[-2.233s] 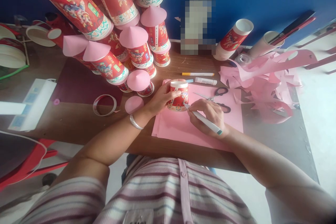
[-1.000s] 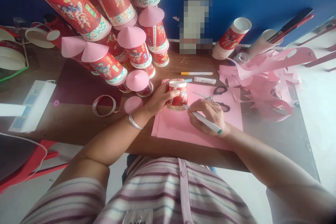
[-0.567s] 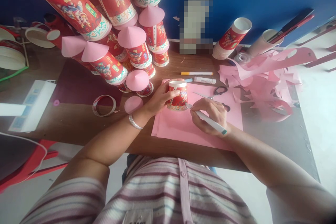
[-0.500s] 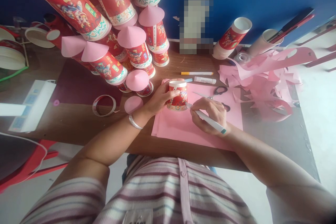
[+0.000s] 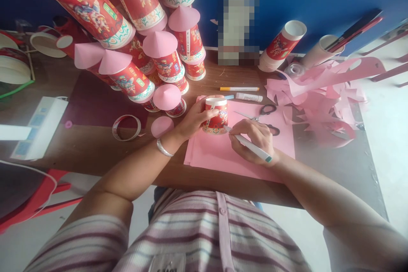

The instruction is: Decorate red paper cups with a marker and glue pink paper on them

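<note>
Two hands work at one red paper cup (image 5: 216, 115), which stands inverted on the pink paper sheet (image 5: 223, 157). Left hand (image 5: 194, 118) is clamped round the cup's left wall. Right hand (image 5: 253, 140) pinches a white pen (image 5: 250, 145); its long axis runs lower right to upper left, tip touching the cup's base on the right. Scissors (image 5: 264, 117) lie just behind the right hand. Brown worktop (image 5: 95, 148) is crowded; cone-capped cups (image 5: 159, 59) are stacked at rear left, against a blue wall.

No legible text on cups (image 5: 216, 115) or pens (image 5: 239, 89).
</note>
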`<state>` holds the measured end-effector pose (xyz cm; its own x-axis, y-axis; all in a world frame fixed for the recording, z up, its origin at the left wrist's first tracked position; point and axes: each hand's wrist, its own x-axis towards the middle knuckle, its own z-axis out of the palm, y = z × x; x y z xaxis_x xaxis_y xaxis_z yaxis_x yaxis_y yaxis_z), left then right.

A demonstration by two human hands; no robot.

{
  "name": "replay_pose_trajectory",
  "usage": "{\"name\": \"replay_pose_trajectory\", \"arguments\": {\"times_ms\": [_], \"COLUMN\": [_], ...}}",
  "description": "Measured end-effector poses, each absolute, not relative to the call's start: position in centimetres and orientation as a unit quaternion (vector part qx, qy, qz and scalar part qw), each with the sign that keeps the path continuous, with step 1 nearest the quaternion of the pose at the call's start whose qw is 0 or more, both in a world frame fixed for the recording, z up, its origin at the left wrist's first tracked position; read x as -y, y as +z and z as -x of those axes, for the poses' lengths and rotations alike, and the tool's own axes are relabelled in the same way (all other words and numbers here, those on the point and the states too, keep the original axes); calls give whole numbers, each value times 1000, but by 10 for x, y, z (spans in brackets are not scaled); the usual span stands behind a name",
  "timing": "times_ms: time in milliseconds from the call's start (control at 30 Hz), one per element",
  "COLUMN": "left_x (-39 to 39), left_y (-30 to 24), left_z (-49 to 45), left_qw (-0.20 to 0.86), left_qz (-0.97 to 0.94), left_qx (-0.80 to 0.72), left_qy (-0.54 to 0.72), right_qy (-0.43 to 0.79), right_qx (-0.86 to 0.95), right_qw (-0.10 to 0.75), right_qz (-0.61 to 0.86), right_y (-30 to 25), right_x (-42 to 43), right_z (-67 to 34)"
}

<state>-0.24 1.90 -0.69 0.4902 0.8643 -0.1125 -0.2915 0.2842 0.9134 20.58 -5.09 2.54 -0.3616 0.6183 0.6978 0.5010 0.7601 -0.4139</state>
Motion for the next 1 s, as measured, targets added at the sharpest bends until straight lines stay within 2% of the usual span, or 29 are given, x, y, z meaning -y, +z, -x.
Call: {"name": "replay_pose_trajectory", "arguments": {"times_ms": [433,1000], "left_x": [-19,-11], "left_y": [-6,7], "left_z": [3,5], "left_qw": [747,756], "left_qz": [-441,-414], "left_qx": [-310,-314], "left_qy": [390,397], "right_qy": [76,166], "right_qx": [812,820], "right_qw": [473,484], "right_qz": [332,257], "right_y": [27,22], "right_x": [51,59], "right_z": [-206,-199]}}
